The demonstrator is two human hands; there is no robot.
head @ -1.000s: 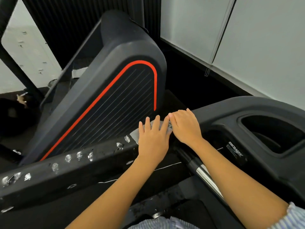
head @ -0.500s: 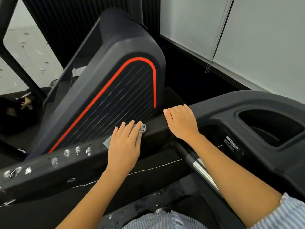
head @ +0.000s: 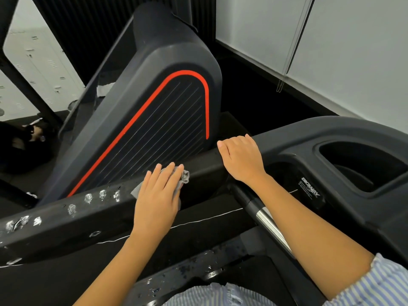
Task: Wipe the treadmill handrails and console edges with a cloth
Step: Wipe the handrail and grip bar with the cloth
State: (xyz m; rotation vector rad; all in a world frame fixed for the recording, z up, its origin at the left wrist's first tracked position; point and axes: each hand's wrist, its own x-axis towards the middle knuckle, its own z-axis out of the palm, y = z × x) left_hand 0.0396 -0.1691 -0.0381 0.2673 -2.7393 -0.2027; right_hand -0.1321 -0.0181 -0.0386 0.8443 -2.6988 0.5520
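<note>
My left hand (head: 157, 196) lies flat with straight fingers on a small grey cloth (head: 184, 176), pressing it onto the black treadmill handrail (head: 66, 219) that runs from lower left toward the console. Only the cloth's edges show beside my fingers. Several shiny worn spots mark the rail to the left of the cloth. My right hand (head: 241, 161) rests on the rail where it meets the black console (head: 309, 138), fingers bent over the far edge, holding nothing.
A dark motor cover with a red stripe (head: 154, 120) rises behind the rail. A chrome bar (head: 268, 220) runs under my right forearm. The console has a deep recess (head: 362, 160). A white wall stands at the right, lockers at far left.
My left hand has slid the cloth leftward along the rail, away from my right hand. The right hand has stayed at the rail's console end.
</note>
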